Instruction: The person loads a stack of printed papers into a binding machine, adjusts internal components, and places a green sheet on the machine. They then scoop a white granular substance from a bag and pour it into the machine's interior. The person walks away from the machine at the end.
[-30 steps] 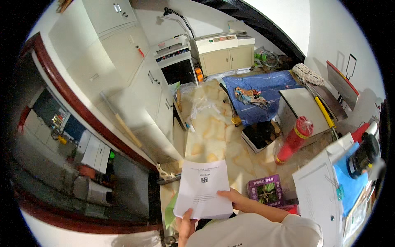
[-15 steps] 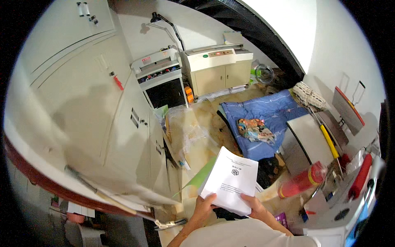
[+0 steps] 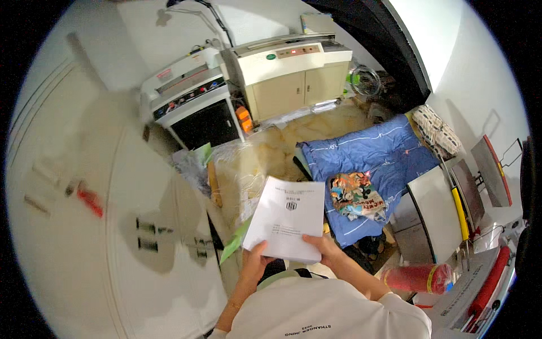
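Observation:
A thick stack of white printed paper (image 3: 287, 217) is held level in front of my body. My left hand (image 3: 256, 261) grips its lower left corner, thumb on top. My right hand (image 3: 320, 250) grips its lower right edge, also with the thumb on the top sheet. A green sheet (image 3: 231, 246) lies just left of the stack, partly hidden behind it.
A paper-cutting machine (image 3: 183, 79) and a cream cabinet machine (image 3: 282, 90) stand against the back wall. Tall cabinets (image 3: 107, 237) line the left. A folding bed with blue quilt (image 3: 375, 147), a red wrapped roll (image 3: 415, 279) and a yellow-handled trimmer (image 3: 457, 212) are at right.
My view has swung left and moved toward the back machines; the doorway on the left has left the frame. The paper stack stays held in both hands.

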`<action>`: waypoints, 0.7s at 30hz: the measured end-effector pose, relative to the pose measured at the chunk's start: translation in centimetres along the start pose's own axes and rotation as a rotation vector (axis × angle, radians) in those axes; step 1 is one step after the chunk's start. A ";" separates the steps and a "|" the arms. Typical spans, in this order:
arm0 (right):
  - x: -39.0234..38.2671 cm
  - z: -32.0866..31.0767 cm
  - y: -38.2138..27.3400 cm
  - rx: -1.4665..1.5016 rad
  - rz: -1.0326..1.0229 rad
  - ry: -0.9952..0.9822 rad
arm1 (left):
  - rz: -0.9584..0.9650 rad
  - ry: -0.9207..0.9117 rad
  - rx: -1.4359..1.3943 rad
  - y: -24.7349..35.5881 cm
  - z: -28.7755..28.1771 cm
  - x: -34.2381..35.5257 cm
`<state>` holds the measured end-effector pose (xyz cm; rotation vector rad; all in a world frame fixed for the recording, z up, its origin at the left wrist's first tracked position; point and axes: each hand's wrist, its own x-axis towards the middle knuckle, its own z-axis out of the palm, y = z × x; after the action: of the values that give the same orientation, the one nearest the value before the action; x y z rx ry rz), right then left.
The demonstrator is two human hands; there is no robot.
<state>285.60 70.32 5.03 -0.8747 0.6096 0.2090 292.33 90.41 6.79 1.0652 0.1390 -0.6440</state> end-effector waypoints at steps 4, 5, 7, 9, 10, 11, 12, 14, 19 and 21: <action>10.2 -2.3 -9.8 0.112 -0.206 0.131 | -0.006 -0.166 0.085 3.7 3.8 17.6; 11.6 -2.7 -12.2 0.109 -0.242 0.223 | -0.027 -0.181 0.134 4.6 5.4 21.0; 14.3 -3.5 -16.8 0.122 -0.358 0.359 | 0.051 -0.356 0.231 5.0 8.1 29.0; 15.7 -5.3 -20.2 0.185 -0.434 0.417 | -0.094 -0.429 0.305 6.5 12.6 34.8; 16.5 -6.3 -21.6 0.183 -0.467 0.463 | -0.129 -0.506 0.414 7.4 14.9 37.1; 17.3 -6.4 -23.0 0.174 -0.514 0.504 | -0.037 -0.562 0.489 8.3 17.3 39.1; 18.4 -7.0 -24.2 0.222 -0.554 0.537 | -0.018 -0.629 0.486 8.1 19.2 41.6; 22.0 -9.8 -25.4 0.272 -0.645 0.569 | -0.030 -0.786 0.468 6.4 21.7 48.2; 30.8 -19.2 -27.7 0.398 -0.710 0.648 | -0.334 -0.824 0.583 2.9 26.2 59.0; 34.2 -21.2 -27.5 0.445 -0.645 0.700 | -0.427 -0.786 0.775 1.0 22.7 63.0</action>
<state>315.91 34.08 -7.06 -0.6537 0.9347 -0.8223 339.50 44.79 -6.77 1.4440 -0.6311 -1.5345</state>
